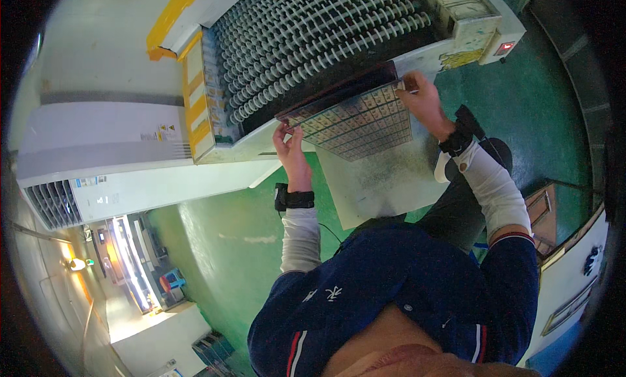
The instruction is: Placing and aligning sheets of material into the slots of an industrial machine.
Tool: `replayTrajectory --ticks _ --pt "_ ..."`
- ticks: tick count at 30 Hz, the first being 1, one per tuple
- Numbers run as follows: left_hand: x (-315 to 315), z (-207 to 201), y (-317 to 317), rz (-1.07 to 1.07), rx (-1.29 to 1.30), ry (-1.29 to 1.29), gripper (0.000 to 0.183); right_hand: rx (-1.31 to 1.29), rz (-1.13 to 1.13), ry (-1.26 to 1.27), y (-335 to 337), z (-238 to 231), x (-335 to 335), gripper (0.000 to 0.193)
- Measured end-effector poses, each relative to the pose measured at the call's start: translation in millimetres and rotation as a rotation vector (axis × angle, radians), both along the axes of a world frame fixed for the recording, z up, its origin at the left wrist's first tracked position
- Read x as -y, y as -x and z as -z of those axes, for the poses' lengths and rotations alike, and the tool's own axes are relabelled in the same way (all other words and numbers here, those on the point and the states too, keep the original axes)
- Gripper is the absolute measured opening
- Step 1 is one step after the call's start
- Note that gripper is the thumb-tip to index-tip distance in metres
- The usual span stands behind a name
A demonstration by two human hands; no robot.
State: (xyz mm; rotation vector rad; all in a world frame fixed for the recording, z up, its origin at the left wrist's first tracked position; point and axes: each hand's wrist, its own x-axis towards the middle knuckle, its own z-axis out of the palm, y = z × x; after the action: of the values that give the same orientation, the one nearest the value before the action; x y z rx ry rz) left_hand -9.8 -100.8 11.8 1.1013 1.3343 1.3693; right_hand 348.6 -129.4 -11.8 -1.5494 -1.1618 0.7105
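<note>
A thin rectangular panel (362,124) with a printed grid of small rectangles hangs tilted in front of the roller machine; it looks like a circuit board panel. My left hand (291,147) pinches its upper left corner between thumb and fingers. At the upper right corner, my right hand (422,98) grips the edge the same way. Just behind the panel's top edge runs a dark strip; I cannot tell whether it belongs to the panel or the machine. Rows of pale wheeled rollers (319,47) lie beyond, inside the machine.
Yellow and white stripes mark the machine's left frame (197,93). A red-lit switch (505,47) sits at its right end. To the left lies a white air conditioner cabinet (117,142). A pale mat (365,181) covers part of the green floor (215,240). Framed boards (567,292) stand at right.
</note>
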Motion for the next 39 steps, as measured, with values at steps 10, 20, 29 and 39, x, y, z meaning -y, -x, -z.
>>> replayTrajectory --ticks 10,20,29,39 --pt "6.2 -6.0 4.0 0.069 -0.119 -0.026 0.069 -0.020 -0.300 0.136 -4.4 -35.5 2.6 0.040" --pt "2.8 -14.6 2.9 0.067 -0.103 -0.049 0.067 0.050 -0.271 0.136 -5.4 -44.0 -9.3 0.034" --pt "-11.1 -10.4 2.3 0.002 -0.254 0.051 0.036 0.395 -0.293 -0.101 -0.1 -51.1 -11.2 0.033" --pt "14.2 -17.4 -5.6 -0.029 -0.134 0.001 0.027 0.639 -0.393 -0.367 24.9 -72.2 -16.0 0.027"
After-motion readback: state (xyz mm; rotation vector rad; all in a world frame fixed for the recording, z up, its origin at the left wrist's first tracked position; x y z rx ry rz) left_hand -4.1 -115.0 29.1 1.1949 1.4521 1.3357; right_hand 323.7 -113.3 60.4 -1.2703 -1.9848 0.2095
